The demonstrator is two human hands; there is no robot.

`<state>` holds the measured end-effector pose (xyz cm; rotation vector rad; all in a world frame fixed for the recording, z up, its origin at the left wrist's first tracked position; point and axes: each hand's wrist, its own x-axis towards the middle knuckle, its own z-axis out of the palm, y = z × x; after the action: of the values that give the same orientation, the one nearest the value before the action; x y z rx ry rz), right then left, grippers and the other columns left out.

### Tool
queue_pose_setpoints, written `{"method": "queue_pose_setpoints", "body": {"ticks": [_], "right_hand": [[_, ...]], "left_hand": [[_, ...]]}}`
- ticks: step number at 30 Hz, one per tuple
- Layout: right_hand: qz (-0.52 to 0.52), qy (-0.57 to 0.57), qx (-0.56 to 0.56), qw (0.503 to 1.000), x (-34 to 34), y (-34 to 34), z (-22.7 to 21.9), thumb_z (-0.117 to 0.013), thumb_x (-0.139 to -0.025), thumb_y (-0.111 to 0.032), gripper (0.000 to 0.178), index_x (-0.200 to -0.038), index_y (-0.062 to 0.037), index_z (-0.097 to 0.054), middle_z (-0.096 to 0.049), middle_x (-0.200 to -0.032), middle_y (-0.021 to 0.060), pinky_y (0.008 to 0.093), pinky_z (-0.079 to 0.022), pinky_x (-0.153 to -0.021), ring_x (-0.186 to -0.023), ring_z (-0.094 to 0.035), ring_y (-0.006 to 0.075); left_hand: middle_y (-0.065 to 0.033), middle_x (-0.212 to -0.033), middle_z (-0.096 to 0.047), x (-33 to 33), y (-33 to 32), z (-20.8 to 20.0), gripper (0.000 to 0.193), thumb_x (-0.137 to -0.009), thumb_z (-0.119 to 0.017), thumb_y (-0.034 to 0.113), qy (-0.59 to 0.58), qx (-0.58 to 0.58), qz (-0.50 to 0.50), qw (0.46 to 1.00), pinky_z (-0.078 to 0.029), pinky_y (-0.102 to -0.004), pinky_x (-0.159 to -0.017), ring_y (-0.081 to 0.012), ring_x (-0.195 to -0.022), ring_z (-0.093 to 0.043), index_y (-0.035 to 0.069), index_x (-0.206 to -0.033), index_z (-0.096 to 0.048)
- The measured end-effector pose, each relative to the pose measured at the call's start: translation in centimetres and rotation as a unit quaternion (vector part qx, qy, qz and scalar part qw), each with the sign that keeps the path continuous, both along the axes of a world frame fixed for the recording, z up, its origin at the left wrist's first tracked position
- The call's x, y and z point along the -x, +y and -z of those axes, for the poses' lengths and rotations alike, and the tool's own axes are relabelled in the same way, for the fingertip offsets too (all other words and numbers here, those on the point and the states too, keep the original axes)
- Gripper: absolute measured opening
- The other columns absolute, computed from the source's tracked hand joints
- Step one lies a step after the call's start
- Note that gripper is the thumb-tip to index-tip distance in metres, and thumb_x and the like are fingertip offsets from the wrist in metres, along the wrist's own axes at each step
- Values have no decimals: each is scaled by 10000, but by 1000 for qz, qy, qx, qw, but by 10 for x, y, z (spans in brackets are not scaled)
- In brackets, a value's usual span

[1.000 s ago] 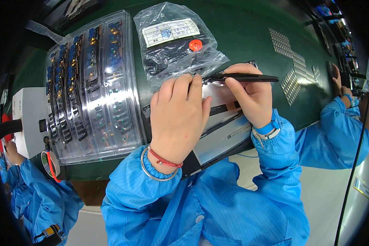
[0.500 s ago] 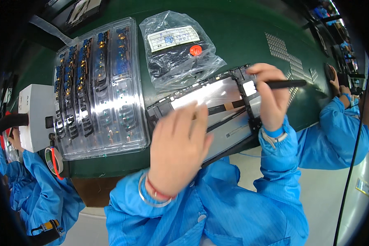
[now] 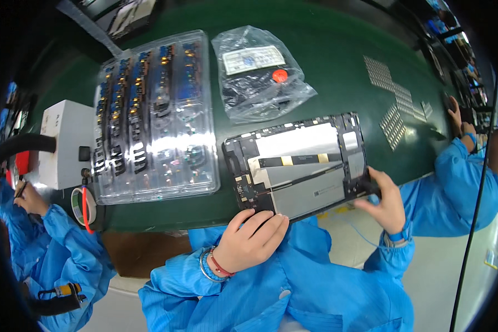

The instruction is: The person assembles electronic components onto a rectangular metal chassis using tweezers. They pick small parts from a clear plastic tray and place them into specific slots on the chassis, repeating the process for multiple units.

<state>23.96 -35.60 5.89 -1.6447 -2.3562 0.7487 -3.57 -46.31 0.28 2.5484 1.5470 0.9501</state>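
Note:
An opened tablet [image 3: 329, 191] lies tilted at the table's near edge, its inside facing up: silver plates, a dark ribbon cable and small circuit boards in a black frame. My left hand [image 3: 252, 238] grips its near left edge, fingers resting on the rim and the thumb hidden. At the near right corner, my right hand [image 3: 388, 206] has fingers and thumb around the edge. Between them shows a dark, blurred piece [image 3: 372, 190], too unclear to name. Beyond the tablet lies a clear plastic bag [image 3: 265, 102] holding something black, with a white label and an orange-red round sticker.
Clear trays [image 3: 211, 138] with rows of blue and black circuit parts stand left. Nearby are a white box [image 3: 66, 141], a black hose [image 3: 25, 148] and a tape roll [image 3: 78, 206]. Small metallic pieces [image 3: 393, 126] lie in grids at right. Co-workers' sleeves [image 3: 462, 177] flank me.
Both hands have moved down to the tablet's near edge; the left was blurred above it. The black stick-like tool in my right hand no longer shows plainly. The view has shifted.

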Motion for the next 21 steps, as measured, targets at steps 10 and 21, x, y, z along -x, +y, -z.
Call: {"method": "queue_pose_setpoints", "body": {"ticks": [10,21], "right_hand": [[1,15,-25,1000,6,-7,11,-756,-621,-85,613,-1173,-4,-500,-567,-991,148,334,-494,-734,-847,-598,277],[-20,136,-166,977,40,-12,-28,-630,-690,21,319,-1005,0,-590,-611,-831,130,285,-466,-653,-743,-605,245]], "left_hand": [[4,-905,-614,25,12,-10,211,-687,-628,117,-10,-14,-9,1000,-461,-320,-764,-158,-860,-583,106,-898,-648],[-94,-890,-605,161,166,-73,108,-781,-573,103,124,-34,-190,973,-464,-380,-742,-288,-841,-583,68,-865,-631]]}}
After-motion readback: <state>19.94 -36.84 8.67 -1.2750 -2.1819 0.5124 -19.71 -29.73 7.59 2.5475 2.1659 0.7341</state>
